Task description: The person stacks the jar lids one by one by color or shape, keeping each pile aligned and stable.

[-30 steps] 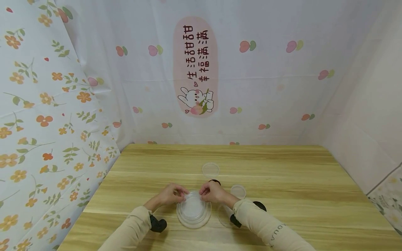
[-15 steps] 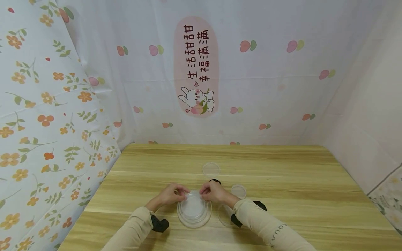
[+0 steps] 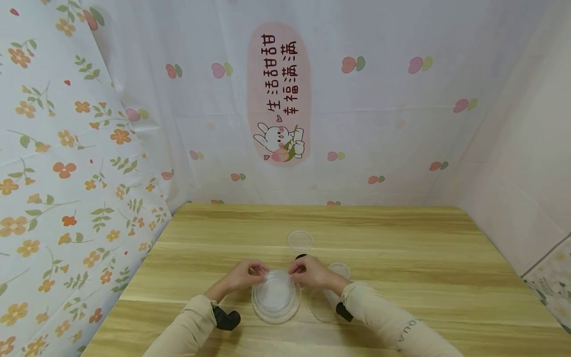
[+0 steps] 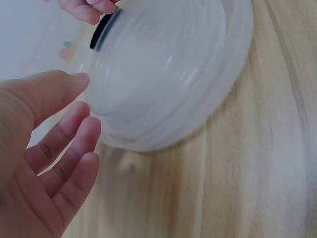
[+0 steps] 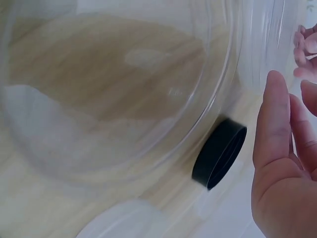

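Note:
A stack of clear round lids or dishes point(image 3: 275, 300) lies on the table, seen from above in the head view. At its upper left rim my left hand point(image 3: 243, 276) has thumb and fingertips close to the edge, parted and loosely bent in the left wrist view; contact is unclear. My right hand point(image 3: 312, 273) is just off the upper right rim, with extended fingers beside the stack point(image 5: 265, 44) in the right wrist view. Nothing shows in its grasp. A black ring-like piece point(image 5: 219, 153) stands near the right hand, partly hidden in the head view.
Beyond the hands lies a thin clear disc point(image 3: 300, 240). A smaller clear disc point(image 3: 340, 270) is behind the right wrist, and a larger one point(image 3: 318, 307) lies right of the stack, partly under the forearm. Patterned cloth point(image 3: 379, 124) hangs behind the wooden table point(image 3: 401, 238).
My right hand has shifted right, away from the rim of the stack, its forearm moving with it. The left hand and the stack have hardly moved.

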`<move>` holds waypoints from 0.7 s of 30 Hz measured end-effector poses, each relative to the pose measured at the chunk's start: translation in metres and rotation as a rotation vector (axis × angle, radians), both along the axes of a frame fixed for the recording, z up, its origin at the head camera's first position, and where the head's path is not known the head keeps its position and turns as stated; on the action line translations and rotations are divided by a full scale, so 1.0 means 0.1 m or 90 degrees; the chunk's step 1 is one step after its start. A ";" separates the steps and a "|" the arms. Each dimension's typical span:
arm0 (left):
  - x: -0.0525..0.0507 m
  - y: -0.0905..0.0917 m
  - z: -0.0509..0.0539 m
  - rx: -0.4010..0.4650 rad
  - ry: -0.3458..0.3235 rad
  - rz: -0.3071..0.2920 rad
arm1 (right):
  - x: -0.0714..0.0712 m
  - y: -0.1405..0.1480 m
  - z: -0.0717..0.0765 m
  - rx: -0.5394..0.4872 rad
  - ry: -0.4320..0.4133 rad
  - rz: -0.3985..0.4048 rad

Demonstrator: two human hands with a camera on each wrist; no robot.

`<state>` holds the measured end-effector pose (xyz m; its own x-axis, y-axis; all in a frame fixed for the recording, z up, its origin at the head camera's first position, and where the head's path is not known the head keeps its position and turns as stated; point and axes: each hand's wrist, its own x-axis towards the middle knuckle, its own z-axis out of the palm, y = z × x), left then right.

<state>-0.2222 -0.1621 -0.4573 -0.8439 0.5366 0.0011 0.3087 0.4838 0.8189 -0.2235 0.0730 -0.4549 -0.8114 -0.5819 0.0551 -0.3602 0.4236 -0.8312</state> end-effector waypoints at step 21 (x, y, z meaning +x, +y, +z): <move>-0.17 0.35 0.19 0.034 0.037 0.043 | -0.24 0.46 0.18 -0.047 -0.073 -0.164</move>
<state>-0.2395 -0.1273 -0.4385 -0.8757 0.4765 0.0778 0.3244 0.4614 0.8258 -0.2473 0.1186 -0.4364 -0.9354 -0.3535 -0.0111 -0.1504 0.4260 -0.8921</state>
